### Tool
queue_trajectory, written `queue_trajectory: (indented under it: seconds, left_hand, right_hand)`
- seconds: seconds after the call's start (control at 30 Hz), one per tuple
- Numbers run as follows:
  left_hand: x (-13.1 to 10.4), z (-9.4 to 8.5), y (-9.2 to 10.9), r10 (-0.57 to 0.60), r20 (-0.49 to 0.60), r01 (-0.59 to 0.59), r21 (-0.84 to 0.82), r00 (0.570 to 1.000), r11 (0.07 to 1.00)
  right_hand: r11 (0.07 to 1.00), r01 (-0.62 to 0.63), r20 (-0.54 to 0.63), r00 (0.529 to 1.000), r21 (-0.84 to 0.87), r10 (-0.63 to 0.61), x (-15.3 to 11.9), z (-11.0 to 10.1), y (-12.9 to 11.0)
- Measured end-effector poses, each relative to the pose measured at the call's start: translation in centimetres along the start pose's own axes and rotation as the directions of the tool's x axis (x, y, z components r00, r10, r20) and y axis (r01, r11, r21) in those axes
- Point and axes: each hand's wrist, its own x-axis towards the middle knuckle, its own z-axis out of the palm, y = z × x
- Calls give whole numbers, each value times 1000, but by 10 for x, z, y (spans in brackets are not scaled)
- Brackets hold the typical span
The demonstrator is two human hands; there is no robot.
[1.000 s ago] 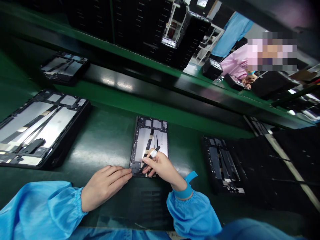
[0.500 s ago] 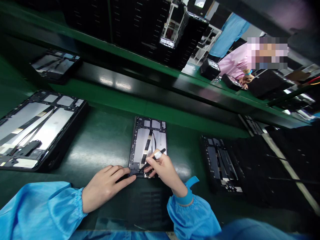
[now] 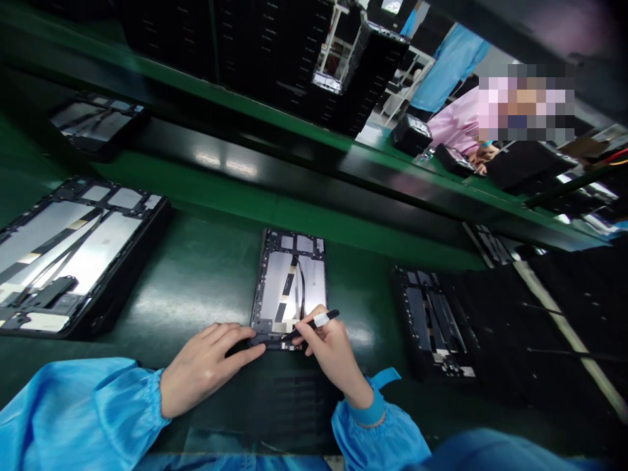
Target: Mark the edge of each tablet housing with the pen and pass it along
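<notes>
The opened tablet (image 3: 290, 288) was laid flat on the green bench (image 3: 196, 261). Its near left corner was touched by the left hand (image 3: 209, 366), unclenched, presumably to steady it; the black tool (image 3: 321, 320) was grasped pen-fashion in the right hand (image 3: 336, 356), probably for fine control at the near end.

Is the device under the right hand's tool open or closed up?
Open: the device lies with its inside facing up, silver panel and dark strip exposed.
</notes>
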Motion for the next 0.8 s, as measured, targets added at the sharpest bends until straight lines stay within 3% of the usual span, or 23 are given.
queue_trajectory:
  seconds: [0.8]
  left_hand:
    - [6, 3, 8, 16, 66, -23, 108, 998, 994]
  right_hand:
    - [1000, -18, -8, 1000, 19, 19, 3, 2, -3]
